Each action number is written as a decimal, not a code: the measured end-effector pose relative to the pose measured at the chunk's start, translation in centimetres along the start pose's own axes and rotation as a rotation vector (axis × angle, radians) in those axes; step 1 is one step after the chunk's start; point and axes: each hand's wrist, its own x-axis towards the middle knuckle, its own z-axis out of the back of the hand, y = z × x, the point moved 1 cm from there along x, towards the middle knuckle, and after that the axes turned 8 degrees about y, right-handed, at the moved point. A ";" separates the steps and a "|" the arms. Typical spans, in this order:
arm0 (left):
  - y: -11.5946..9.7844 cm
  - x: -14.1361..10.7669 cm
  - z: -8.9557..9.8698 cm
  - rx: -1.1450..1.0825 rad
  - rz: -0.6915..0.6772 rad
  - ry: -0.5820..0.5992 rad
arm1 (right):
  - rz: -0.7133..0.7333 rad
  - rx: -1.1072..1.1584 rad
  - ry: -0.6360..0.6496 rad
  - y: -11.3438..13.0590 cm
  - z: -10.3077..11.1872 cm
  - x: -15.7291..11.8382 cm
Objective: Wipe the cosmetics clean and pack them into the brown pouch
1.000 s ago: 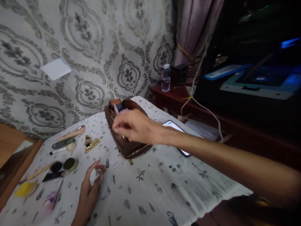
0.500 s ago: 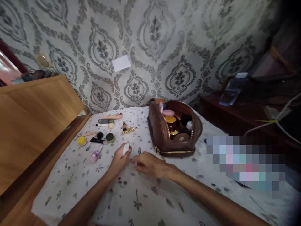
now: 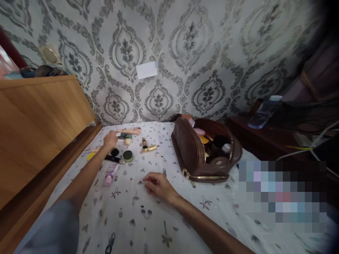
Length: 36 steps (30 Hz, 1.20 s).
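Note:
My left hand (image 3: pixel 110 140) reaches to the back left, fingers closed around a small white object (image 3: pixel 118 134) whose kind I cannot make out. By its fingertips lie a peach-coloured tube (image 3: pixel 132 131) and a dark green container (image 3: pixel 124 136). Under and beside that forearm are a yellow item (image 3: pixel 91 156), a black tube (image 3: pixel 115 159) and a pink tube (image 3: pixel 111 174). My right hand (image 3: pixel 159 186) hovers or rests over the patterned cloth, fingers loosely bent, with nothing visible in them. Between the hands sit a round green jar (image 3: pixel 128 156) and a gold lipstick tube (image 3: pixel 149 148).
A brown cosmetic bag (image 3: pixel 188 151) stands unzipped on the right with several items inside. Behind it rises the wallpapered wall. A wooden panel (image 3: pixel 45 113) borders the left; a clear bottle (image 3: pixel 265 112) stands on a dark surface to the right, near cables. One patch is pixelated.
My left hand has moved with the small white object from the middle towards the back left. The right hand stays near the middle. The view has shifted slightly.

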 end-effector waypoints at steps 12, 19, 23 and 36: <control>-0.2 7.1 -1.7 0.310 -0.207 0.203 | -0.029 -0.021 0.017 -0.1 0.3 -0.5; -1.1 5.0 -0.8 0.336 -0.273 0.167 | -0.009 0.003 0.026 -0.6 0.3 -0.5; -2.0 1.9 1.7 0.306 -0.252 0.026 | 0.047 0.057 -0.002 -0.7 0.5 -0.3; -9.9 -19.7 -2.7 0.091 -0.682 0.093 | 0.236 -0.213 -0.337 0.3 3.4 -3.3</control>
